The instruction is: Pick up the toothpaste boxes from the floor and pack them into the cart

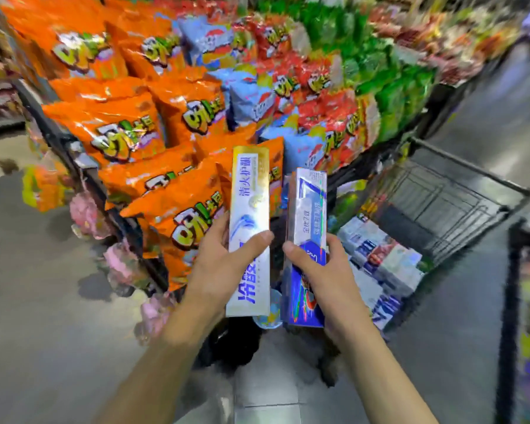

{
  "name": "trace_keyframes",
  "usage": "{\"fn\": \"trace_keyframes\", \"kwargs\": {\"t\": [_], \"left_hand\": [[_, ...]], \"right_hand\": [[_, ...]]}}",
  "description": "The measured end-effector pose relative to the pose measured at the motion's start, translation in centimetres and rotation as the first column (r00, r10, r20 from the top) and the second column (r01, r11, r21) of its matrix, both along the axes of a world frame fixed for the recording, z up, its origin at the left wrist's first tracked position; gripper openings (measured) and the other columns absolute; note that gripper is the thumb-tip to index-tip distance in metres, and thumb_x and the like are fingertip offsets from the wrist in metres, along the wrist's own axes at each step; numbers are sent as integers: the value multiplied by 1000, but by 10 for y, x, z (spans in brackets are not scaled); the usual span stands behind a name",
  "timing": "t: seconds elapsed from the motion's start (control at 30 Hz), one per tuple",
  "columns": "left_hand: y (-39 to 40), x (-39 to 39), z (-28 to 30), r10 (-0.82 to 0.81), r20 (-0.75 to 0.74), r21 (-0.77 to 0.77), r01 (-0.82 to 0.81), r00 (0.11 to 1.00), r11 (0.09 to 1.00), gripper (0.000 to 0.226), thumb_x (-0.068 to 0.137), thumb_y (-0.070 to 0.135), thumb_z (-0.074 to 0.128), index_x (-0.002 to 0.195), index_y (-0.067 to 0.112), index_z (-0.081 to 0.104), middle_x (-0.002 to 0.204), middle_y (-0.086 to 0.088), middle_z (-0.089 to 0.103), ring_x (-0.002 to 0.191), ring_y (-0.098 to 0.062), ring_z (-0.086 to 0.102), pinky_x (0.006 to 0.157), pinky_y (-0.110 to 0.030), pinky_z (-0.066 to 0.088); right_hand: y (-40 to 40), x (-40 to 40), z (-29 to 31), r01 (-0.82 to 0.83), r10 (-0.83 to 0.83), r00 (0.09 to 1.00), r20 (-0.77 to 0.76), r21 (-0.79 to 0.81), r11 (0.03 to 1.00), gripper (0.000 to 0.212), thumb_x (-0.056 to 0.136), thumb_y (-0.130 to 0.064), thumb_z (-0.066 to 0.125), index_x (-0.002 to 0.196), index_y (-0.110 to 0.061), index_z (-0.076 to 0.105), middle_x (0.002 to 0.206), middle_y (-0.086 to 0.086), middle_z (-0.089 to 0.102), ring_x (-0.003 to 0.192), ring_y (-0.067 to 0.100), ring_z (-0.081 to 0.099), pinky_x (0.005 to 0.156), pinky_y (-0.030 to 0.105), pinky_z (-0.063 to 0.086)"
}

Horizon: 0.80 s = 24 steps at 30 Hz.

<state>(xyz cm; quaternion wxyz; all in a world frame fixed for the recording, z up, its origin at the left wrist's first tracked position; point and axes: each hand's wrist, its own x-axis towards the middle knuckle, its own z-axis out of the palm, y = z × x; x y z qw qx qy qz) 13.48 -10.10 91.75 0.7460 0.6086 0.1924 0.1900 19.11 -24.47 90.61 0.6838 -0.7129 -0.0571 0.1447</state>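
Note:
My left hand [224,264] grips a long white and gold toothpaste box [250,206], held upright with its thumb across the front. Just to its right, my right hand [325,276] grips a blue and silver toothpaste box [308,215], also upright. Both boxes are held in the air in front of me, close together but apart. The black wire cart [459,191] stands to the right. Several toothpaste boxes [380,258] lie stacked in a pile at its near end, below and right of my right hand.
A slanted display of orange snack bags [120,133], with blue, red and green bags further back, fills the left and top. Its black frame [83,175] runs diagonally beside my left arm. Grey floor [43,301] lies on the left. A black upright post [511,301] stands at the right edge.

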Motion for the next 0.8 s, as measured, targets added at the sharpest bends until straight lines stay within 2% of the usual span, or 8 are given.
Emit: {"fn": "trace_keyframes", "kwargs": {"t": [0.1,0.17,0.27,0.4,0.5,0.57,0.67,0.8], "left_hand": [[-2,43,-4,-131,16,-4,131,991,991,39,85,13,76,121,18,63,105,2,77,92,-16,74,79,-32,61],[-5,64,-9,-239,-4,-15,239,971,971,40,85,15,77,122,20,63,108,3,76,96,-17,74,81,-34,60],[-13,89,-19,-403,-33,-56,400,915,915,38,86,16,77,122,23,64,109,3,76,100,-21,73,87,-39,58],[-31,117,-37,-534,-71,-86,528,843,845,37,86,17,77,120,22,65,108,4,77,101,-19,73,89,-37,58],[-49,136,-51,-626,-75,-85,620,776,780,43,84,18,79,123,24,62,108,9,76,101,-13,72,83,-24,58],[-61,150,-60,-659,-91,-74,655,747,752,56,76,27,83,127,25,59,108,12,75,101,-8,72,77,-17,56],[-81,177,-77,-663,-150,-32,667,734,745,78,63,32,88,133,21,55,115,7,73,100,-7,71,75,-15,55],[-109,220,-107,-572,-284,72,612,769,788,74,68,18,92,128,20,49,114,2,69,90,-4,71,74,-19,56]], "right_hand": [[-13,14,1,161,-161,987,-29,16,987,46,81,-32,84,116,-21,57,95,1,73,59,4,64,49,15,45],[-21,21,0,255,-253,965,-69,16,967,35,87,-23,78,115,-18,57,80,-4,68,47,0,54,43,12,39],[-33,27,-6,400,-400,913,-77,-11,916,35,87,-29,77,114,-19,57,61,-12,58,42,6,41,39,19,33],[-50,27,-19,541,-543,833,-105,-46,840,36,85,-33,79,112,-22,57,72,2,58,46,12,38,41,23,32],[-66,32,-31,625,-627,769,-121,-63,778,38,84,-32,80,111,-20,57,85,3,68,53,11,53,49,25,43],[-77,41,-42,660,-666,736,-123,-90,746,39,83,-32,81,112,-20,57,91,4,71,56,8,58,52,24,46],[-97,61,-64,679,-690,708,-150,-119,724,43,82,-36,83,112,-21,57,97,8,73,60,15,60,56,31,49],[-124,100,-90,685,-705,702,-97,-178,707,44,84,-32,80,118,-27,52,101,-4,73,67,7,64,65,26,48]]}}
